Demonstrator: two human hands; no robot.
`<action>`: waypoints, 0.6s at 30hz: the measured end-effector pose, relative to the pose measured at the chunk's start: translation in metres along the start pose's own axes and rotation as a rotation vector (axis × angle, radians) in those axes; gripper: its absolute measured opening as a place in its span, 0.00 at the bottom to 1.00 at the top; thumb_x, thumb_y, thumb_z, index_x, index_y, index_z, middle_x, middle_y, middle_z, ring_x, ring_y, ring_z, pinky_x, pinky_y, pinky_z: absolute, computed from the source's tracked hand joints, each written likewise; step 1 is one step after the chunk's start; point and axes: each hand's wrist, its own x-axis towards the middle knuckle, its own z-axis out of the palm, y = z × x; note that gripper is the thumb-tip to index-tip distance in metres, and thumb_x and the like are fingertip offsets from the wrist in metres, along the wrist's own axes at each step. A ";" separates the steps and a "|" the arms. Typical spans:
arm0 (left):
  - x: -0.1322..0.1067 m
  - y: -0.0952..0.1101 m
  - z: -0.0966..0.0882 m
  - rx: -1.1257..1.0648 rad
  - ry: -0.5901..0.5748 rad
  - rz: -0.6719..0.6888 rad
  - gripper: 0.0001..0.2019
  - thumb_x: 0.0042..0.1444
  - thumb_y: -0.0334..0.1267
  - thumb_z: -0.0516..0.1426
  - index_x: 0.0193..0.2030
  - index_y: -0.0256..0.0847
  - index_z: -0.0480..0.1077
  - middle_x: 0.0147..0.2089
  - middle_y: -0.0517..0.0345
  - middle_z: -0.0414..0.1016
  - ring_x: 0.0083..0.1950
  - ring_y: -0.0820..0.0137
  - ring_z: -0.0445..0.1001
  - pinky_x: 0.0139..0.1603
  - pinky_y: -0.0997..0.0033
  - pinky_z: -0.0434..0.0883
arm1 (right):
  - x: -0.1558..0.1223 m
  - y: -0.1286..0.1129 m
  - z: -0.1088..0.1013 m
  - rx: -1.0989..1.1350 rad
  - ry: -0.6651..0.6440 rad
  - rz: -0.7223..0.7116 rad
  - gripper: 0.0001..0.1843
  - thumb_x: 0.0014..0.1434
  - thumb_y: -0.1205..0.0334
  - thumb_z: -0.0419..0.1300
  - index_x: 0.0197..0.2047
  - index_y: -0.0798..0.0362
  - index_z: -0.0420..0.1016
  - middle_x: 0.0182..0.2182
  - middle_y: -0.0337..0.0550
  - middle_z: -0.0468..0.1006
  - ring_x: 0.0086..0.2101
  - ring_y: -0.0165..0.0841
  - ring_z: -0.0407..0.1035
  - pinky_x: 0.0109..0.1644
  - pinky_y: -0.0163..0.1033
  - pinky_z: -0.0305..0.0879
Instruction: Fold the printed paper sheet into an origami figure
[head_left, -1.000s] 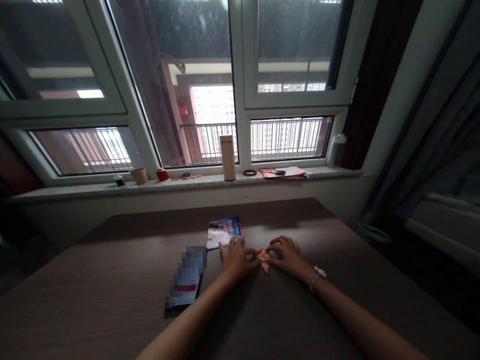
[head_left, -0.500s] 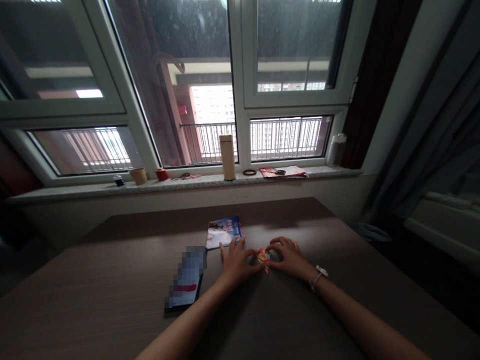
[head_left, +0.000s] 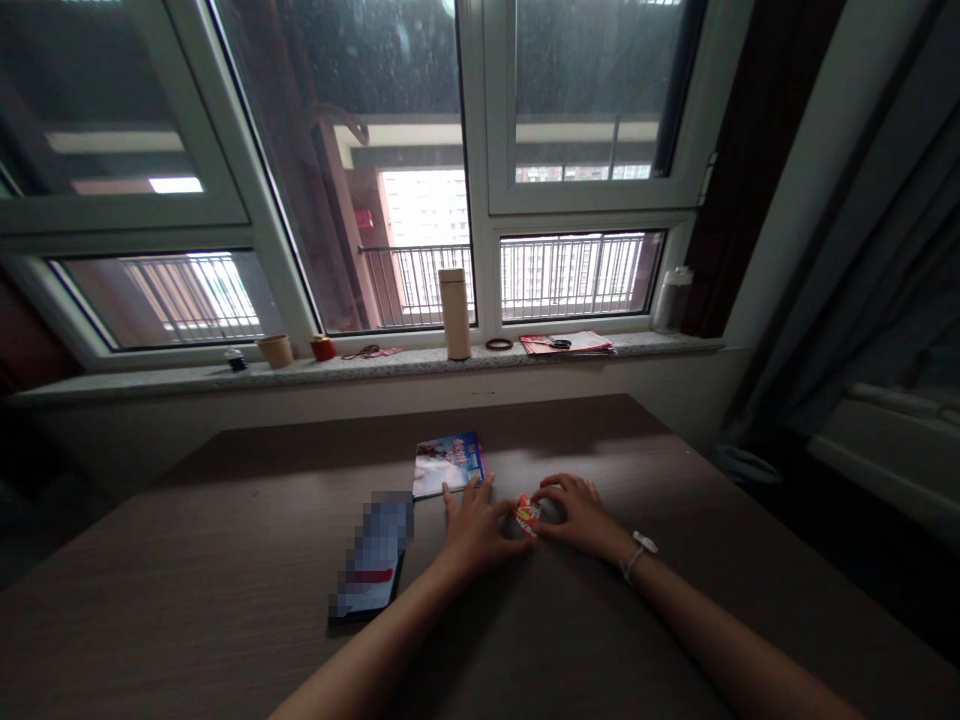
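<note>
A small folded piece of red patterned paper (head_left: 528,513) lies on the dark wooden table (head_left: 225,560) between my two hands. My left hand (head_left: 474,525) rests on the table with fingers spread, its thumb pressing the paper's lower left edge. My right hand (head_left: 576,512) is curled beside it, fingertips pinching the paper's right side. A white band sits on my right wrist (head_left: 636,548).
A colourful booklet (head_left: 448,463) lies just beyond my left hand. A dark phone-like item (head_left: 373,562) lies to the left. On the window sill (head_left: 360,368) stand a tall beige flask (head_left: 454,313), a cup (head_left: 276,350), a red pot (head_left: 323,348) and red papers (head_left: 564,344).
The paper looks more compact, its lower pointed tip no longer sticking out. My left thumb has slid under it toward the right hand. Both hands stay in place.
</note>
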 end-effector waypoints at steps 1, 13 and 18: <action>0.000 0.000 -0.001 -0.002 -0.004 0.003 0.31 0.43 0.67 0.59 0.55 0.63 0.71 0.69 0.54 0.56 0.70 0.43 0.47 0.62 0.27 0.25 | 0.000 0.000 0.000 -0.002 0.001 -0.002 0.23 0.49 0.42 0.64 0.48 0.38 0.75 0.54 0.41 0.68 0.58 0.45 0.56 0.65 0.60 0.38; 0.003 -0.011 -0.003 -0.032 -0.070 -0.015 0.28 0.49 0.68 0.54 0.56 0.67 0.69 0.71 0.54 0.53 0.71 0.44 0.44 0.60 0.26 0.25 | -0.001 0.001 0.001 -0.016 -0.016 -0.012 0.29 0.45 0.36 0.64 0.49 0.38 0.73 0.56 0.42 0.66 0.59 0.45 0.55 0.66 0.63 0.35; 0.005 -0.012 -0.001 -0.017 -0.064 -0.031 0.25 0.51 0.65 0.55 0.55 0.68 0.69 0.71 0.54 0.53 0.72 0.47 0.43 0.61 0.27 0.25 | -0.004 0.000 0.002 -0.037 -0.022 -0.015 0.31 0.44 0.37 0.64 0.50 0.38 0.72 0.57 0.42 0.65 0.59 0.46 0.54 0.66 0.63 0.34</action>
